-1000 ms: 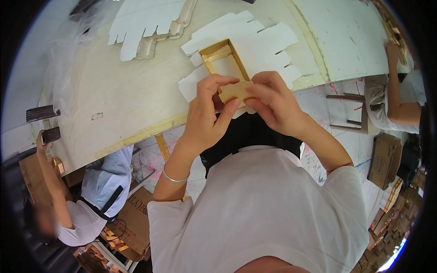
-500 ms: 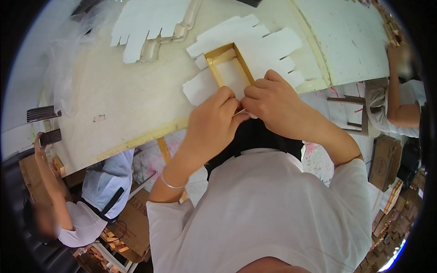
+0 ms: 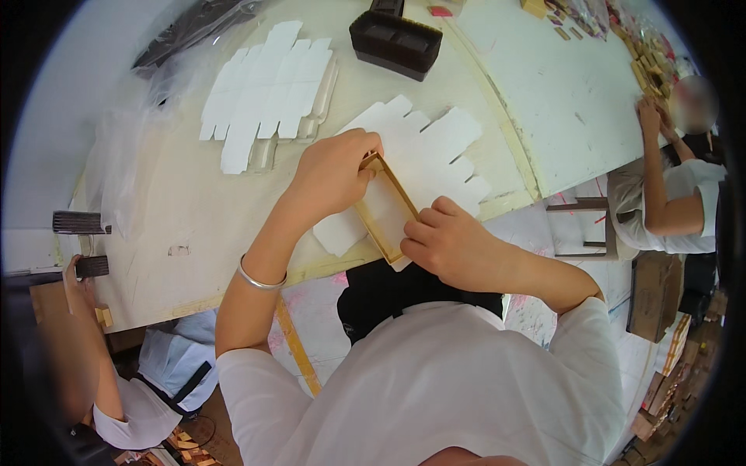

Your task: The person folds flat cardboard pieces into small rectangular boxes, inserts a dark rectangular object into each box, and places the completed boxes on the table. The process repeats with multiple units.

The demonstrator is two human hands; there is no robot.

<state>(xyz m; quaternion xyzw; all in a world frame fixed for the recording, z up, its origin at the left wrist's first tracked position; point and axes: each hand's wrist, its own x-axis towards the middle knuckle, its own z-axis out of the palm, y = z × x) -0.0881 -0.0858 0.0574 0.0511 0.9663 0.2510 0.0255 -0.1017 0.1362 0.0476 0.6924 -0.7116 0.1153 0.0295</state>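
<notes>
A shallow gold-edged cardboard tray (image 3: 386, 208) with a white floor lies on a flat white die-cut carton blank (image 3: 423, 147) near the table's front edge. My left hand (image 3: 330, 175) grips the tray's far end, fingers curled over its corner. My right hand (image 3: 444, 242) holds the near end, thumb and fingers on the rim. A silver bangle (image 3: 259, 278) sits on my left wrist.
A stack of white die-cut blanks (image 3: 268, 89) lies at the back left beside clear plastic wrap (image 3: 124, 171). A black moulded tray (image 3: 396, 43) stands at the back. One person works at the right (image 3: 668, 194), another at the lower left (image 3: 101, 365). Small gold boxes (image 3: 649, 66) lie far right.
My left hand has reached forward from the tray's near end to its far end. The right hand stays at the near end. The small gold piece held a second ago is out of sight.
</notes>
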